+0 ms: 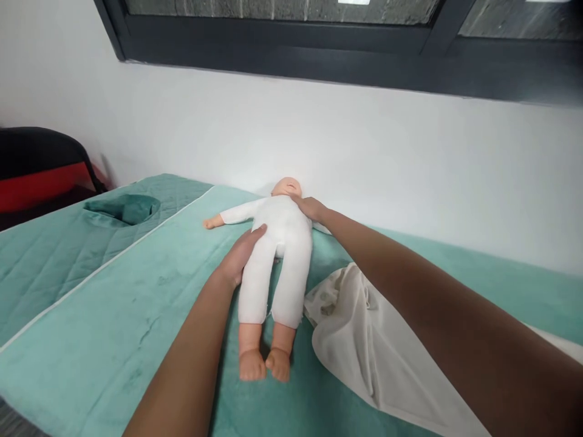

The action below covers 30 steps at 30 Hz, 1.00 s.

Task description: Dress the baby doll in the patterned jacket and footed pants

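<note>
A white wall point(432, 158) lines the far edge of the green bed point(136, 291), with room toward its left end. Cloth point(364, 358) lies right of the doll point(283, 224), face-up, head near the far edge. The left hand point(242, 254) cups its hip, the right hand point(312, 208) its upper chest; I cannot tell whether either grips.

Dark-framed window point(273, 45) in white wall point(432, 164); red-and-black item point(43, 173) far left; green quilted cover point(50, 273) with oval opening point(130, 210).
</note>
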Motion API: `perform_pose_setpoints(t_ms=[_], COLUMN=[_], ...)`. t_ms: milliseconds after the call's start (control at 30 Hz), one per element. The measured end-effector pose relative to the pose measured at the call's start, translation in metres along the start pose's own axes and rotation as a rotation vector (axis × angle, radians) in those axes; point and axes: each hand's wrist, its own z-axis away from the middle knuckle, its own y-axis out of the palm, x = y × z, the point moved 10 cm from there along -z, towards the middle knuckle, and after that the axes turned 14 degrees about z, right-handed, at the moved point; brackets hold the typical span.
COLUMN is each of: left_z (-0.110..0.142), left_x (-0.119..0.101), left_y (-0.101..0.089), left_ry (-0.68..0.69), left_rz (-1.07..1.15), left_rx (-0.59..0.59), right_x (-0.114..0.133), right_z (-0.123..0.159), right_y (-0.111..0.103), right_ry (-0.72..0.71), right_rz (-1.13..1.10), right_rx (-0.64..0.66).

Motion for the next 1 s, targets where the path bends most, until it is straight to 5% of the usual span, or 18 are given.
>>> perform_pose_setpoints(t_ms=[133, 267, 400, 500, 633, 767, 900, 1000], left_z=[0.022, 0.058, 0.093, 0.118, 0.143, 0.149, 0.148, 0.140], left_x=[-0.003, 0.003, 0.036, 0.076, 0.134, 0.175, 0.194, 0.190], left_y=[0.020, 0.060, 0.112, 0.153, 0.208, 0.243, 0.248, 0.236], left_ry=[0.077, 0.163, 0.138, 0.045, -0.085, -0.140, -0.172, -0.148], left_rz=[0.042, 0.067, 0.103, 0.115, 0.073, 0.058, 0.005, -0.165], left_rx=[0.062, 0.173, 0.257, 0.296, 0.375, 0.433, 0.418, 0.383], right_x=[-0.005, -0.002, -0.025, -0.061, -0.117, -0.161, -0.174, -0.159], right_z=[0.028, 0.085, 0.162, 0.223, 0.290, 0.326, 0.338, 0.335], right_y=[-0.025, -0.086, -0.146, -0.172, -0.190, -0.196, -0.191, -0.192], right_ry=[0.112, 0.079, 0.103, 0.149, 0.225, 0.268, 0.238, 0.184], right_rz=[0.053, 0.089, 0.079, 0.066, 0.128, 0.202, 0.284, 0.395], right_rx=[-0.028, -0.160, -0.243, -0.227, -0.188, -0.154, -0.130, -0.168])
